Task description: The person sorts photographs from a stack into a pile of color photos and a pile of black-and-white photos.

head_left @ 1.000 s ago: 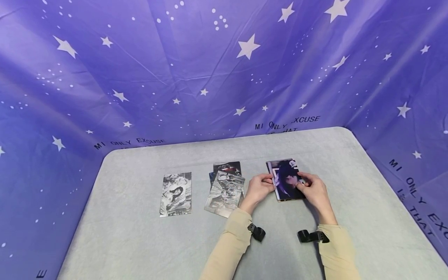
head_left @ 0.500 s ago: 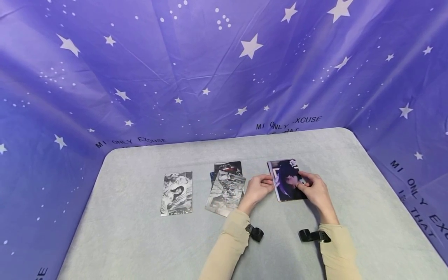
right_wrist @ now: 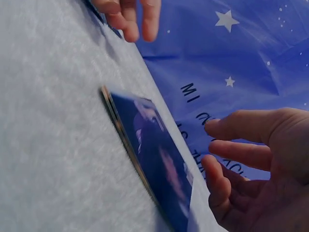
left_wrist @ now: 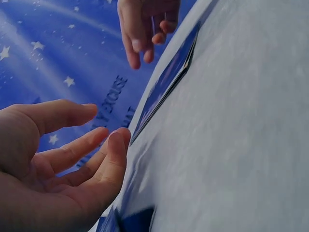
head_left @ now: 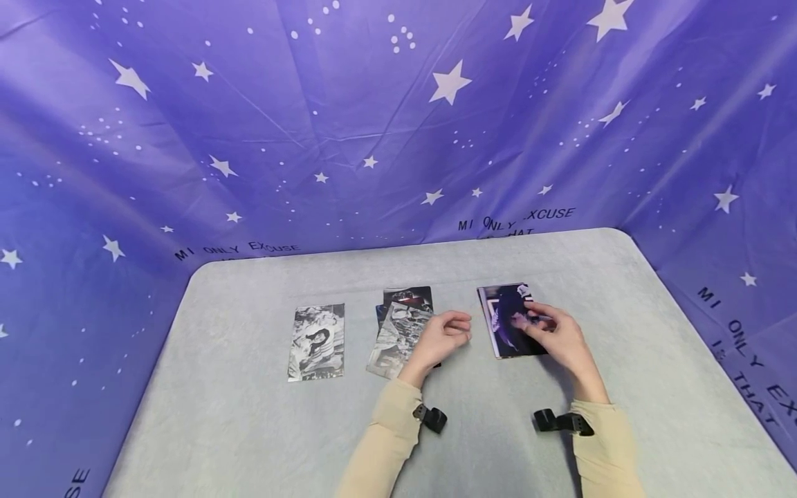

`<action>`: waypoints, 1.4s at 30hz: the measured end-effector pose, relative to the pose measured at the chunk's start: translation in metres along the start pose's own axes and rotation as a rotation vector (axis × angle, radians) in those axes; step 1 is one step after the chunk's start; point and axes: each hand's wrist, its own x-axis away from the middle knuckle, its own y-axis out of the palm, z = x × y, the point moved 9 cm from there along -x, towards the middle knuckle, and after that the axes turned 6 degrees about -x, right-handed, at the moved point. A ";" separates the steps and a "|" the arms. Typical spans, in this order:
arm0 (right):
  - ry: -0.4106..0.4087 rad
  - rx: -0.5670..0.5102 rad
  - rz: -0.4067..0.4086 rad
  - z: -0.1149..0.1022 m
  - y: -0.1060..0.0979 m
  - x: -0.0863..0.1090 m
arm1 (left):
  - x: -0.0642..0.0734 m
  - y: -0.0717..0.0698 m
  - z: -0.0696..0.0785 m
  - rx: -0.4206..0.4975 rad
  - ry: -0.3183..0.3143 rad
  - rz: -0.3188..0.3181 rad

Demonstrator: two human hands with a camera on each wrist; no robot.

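Note:
A neat stack of photo cards (head_left: 512, 343), topped by a dark purple picture, lies on the right of the table. My right hand (head_left: 560, 339) hovers over its right side; in the right wrist view its loosely bent fingers hold nothing and stand apart from the stack. My left hand (head_left: 438, 339) is left of the stack, fingers relaxed and holding nothing, as the left wrist view confirms. It partly covers a loose pile of cards (head_left: 391, 344), with a grey picture uppermost and dark ones beneath. A single black-and-white card (head_left: 317, 346) lies farther left.
The grey cloth-covered table (head_left: 236, 429) has rounded far corners. A purple-blue star-patterned curtain (head_left: 349, 104) rises behind and along both sides. Each wrist wears a black strapped camera, such as the left one (head_left: 432, 418).
My left hand has let go of the stack's left edge and moved left, over the loose pile. My right hand has come off the stack, staying above its right side.

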 end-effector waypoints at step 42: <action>-0.117 -0.168 -0.274 -0.055 0.137 0.011 | 0.063 -0.117 -0.026 0.052 -0.057 0.209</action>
